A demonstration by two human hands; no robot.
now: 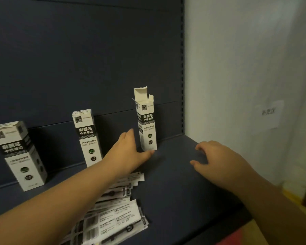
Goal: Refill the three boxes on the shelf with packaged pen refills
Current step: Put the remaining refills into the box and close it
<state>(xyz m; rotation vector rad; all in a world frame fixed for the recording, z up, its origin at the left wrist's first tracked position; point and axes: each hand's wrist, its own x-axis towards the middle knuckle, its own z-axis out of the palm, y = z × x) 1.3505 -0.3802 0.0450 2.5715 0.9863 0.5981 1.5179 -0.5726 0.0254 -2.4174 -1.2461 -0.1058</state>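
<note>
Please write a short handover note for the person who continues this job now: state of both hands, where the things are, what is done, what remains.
Left hand: open, reaching at the base of the right-most white-and-black cardboard box, whose top flaps stand open.
Right hand: open, holds nothing, over the dark blue shelf.
Middle box and left box stand against the back panel, tops looking shut.
Clear-wrapped pen refill packs lie piled at the shelf front.
Done: one box opened. Left: fill all boxes; contents not visible.
</note>
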